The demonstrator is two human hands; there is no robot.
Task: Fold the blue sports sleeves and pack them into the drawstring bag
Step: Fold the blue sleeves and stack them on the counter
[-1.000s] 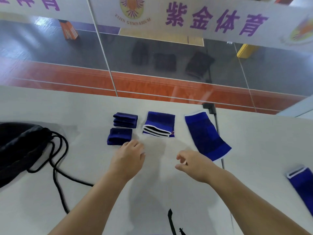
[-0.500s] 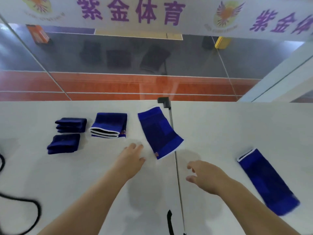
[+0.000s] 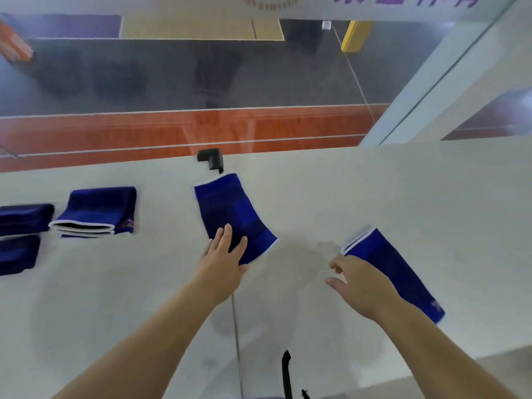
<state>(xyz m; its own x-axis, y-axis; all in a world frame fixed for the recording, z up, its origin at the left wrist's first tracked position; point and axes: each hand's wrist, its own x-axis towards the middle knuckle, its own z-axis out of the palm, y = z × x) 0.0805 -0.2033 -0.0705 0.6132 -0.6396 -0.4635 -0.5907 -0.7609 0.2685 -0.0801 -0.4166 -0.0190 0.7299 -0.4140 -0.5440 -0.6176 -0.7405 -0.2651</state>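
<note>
White tabletop (image 3: 374, 182): left hand (image 3: 221, 263) presses straight fingers on the middle flat blue elastic sleeve (image 3: 230, 214) — right hand (image 3: 359, 283), fingers loosely spread, nears the right blue sleeve (image 3: 394, 272); folded blue sleeves (image 3: 98, 210) lie far left.

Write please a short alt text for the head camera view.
A person's left hand rests on an unfolded blue sleeve on a white table, while the right hand reaches toward a second flat sleeve. Folded blue sleeves lie at left.

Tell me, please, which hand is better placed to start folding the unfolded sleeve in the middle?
Left. The left hand already rests on the middle sleeve; the right hand reaches toward another sleeve.
</note>
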